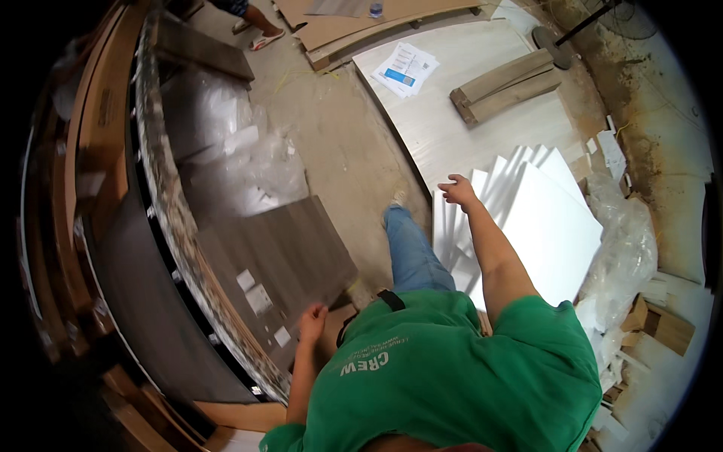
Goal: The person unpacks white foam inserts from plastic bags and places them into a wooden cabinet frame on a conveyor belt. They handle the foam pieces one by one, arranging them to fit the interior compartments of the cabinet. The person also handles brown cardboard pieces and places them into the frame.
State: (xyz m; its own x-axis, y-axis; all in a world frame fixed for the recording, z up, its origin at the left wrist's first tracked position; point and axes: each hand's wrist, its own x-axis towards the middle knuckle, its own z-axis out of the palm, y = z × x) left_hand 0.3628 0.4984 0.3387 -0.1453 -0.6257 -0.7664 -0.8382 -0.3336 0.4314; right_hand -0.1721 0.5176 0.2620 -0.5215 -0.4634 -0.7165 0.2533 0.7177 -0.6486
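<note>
My right hand [458, 190] is held out with its fingers apart and nothing in it. It is just beside the leaning stack of white foam sheets [553, 226], above the near edge of a pale panel [422, 128]. Low on the left, my left hand [312, 322] hangs by the corner of a dark brown wood-grain board [279, 248]. Its fingers look blurred and partly curled, and nothing shows in them. Small white paper pieces [257, 299] lie on that board.
Papers [405, 69] and two brown wooden strips [504, 84] rest on the pale panel. Clear plastic wrap [241, 151] covers boards at left; more wrap [621, 248] heaps at right. Stacked cartons [102, 113] stand far left. A fan base [552, 47] and another person's leg [260, 19] appear behind.
</note>
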